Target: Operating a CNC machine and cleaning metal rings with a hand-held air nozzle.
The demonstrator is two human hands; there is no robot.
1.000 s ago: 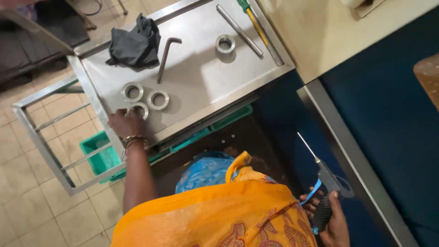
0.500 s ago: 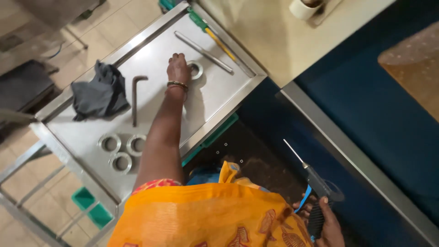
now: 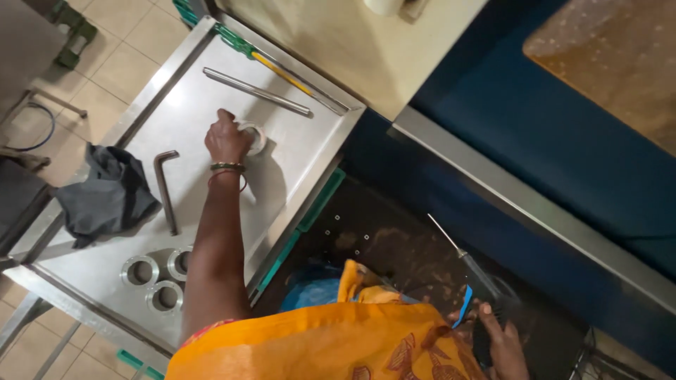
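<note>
On steel tray [image 3: 296, 151]: L hand [image 3: 227, 138] grips metal ring [image 3: 253, 137].

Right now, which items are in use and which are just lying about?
In use:
left hand on the single metal ring
right hand gripping the air blow gun

Lying about:
three metal rings
hex key
dark rag
steel rod
screwdriver

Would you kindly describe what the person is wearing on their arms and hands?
Both hands are bare, without gloves. The left hand has bangles at the wrist, a dark greenish one and a thin reddish one beside it. The left forearm is uncovered up to an orange patterned garment near the shoulder. The right hand shows no jewellery; its wrist is mostly out of view.
</note>
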